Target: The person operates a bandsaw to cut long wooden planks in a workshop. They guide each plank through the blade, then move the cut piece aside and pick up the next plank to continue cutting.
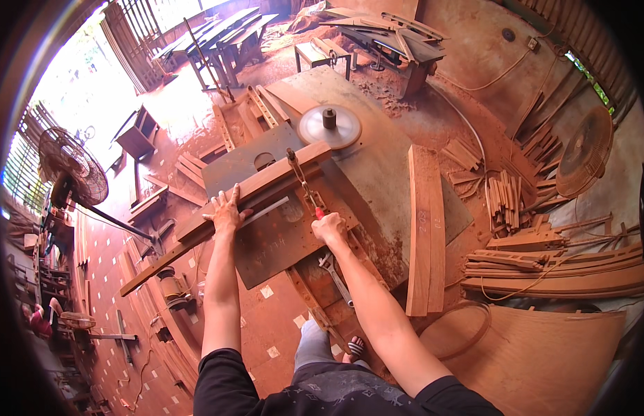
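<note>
My left hand [227, 211] lies with fingers spread on a long reddish wooden board [256, 182], pressing its near side. The board sits slantwise across a dark metal plate [263, 246] on the machine table. My right hand [329, 227] is closed round the red handle of a metal toggle clamp [305, 184], whose arm reaches over to the board. Just beyond the board's right end is a round cutter disc [329, 127] on a spindle, its surface blurred as if spinning. A light straight strip [266, 211] lies on the plate beside my left hand.
Two wooden planks [426, 229] lie at the table's right side. A wrench [336, 279] rests below my right hand. Stacked timber [557, 270] lines the right wall. Standing fans [71, 170] flank the room, and tables [225, 45] stand behind. A person [45, 320] is at far left.
</note>
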`<state>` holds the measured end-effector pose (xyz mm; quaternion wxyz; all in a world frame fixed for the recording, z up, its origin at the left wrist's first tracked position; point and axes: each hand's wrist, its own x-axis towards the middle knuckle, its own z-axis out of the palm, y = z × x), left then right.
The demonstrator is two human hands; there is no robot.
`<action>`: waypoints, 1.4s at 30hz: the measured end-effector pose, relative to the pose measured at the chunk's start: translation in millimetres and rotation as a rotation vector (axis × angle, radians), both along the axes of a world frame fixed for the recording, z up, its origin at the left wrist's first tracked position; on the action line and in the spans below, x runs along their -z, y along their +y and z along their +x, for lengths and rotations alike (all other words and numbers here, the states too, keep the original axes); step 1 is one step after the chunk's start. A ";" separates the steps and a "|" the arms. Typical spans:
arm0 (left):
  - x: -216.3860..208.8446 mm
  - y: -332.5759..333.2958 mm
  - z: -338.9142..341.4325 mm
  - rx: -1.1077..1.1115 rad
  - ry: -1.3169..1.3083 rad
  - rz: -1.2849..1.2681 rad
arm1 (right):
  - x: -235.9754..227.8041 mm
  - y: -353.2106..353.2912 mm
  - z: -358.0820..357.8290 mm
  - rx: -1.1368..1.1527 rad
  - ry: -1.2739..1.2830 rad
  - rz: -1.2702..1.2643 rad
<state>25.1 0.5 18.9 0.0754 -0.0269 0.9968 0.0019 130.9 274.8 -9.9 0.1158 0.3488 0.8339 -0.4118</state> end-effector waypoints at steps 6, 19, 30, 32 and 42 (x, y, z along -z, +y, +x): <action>-2.1 -0.3 -1.9 -0.006 -0.013 -0.018 | 4.7 -3.3 -1.0 0.002 0.035 0.020; -1.9 2.5 -3.9 -0.009 -0.018 -0.044 | -10.2 -2.8 -1.2 0.016 0.016 0.015; -3.7 4.8 -3.7 -0.010 -0.018 -0.039 | -18.8 -2.3 -2.8 -0.004 -0.039 0.002; -3.1 5.3 -5.3 -0.012 -0.022 -0.041 | -20.2 -2.3 -2.6 0.006 -0.032 0.009; 1.7 7.1 -8.8 -0.008 -0.013 -0.028 | -26.7 -0.9 -1.2 0.051 -0.028 -0.030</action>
